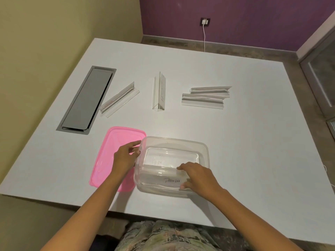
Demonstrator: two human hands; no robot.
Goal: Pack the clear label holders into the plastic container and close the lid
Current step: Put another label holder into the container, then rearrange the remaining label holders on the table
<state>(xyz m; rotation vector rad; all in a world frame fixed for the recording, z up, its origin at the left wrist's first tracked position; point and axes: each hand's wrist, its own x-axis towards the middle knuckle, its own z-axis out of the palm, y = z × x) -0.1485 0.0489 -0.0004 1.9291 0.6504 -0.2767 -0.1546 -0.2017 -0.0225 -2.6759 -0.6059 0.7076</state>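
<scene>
A clear plastic container (204, 151) stands open near the table's front edge. Inside it lies a clear label holder (163, 175) marked "PANDA", which my right hand (196, 178) pinches at its right end. My left hand (126, 156) grips the container's left rim, resting over the pink lid (112, 147) that lies flat to the left. Farther back lie more clear label holders: one (119, 99) slanted at left, one (159, 92) upright in the middle, and a pair (206, 96) stacked at right.
The white table (253, 142) has a grey recessed cable hatch (87, 98) at its left. A white cable hangs from a wall socket (205, 21) behind. A glass door frame stands at far right.
</scene>
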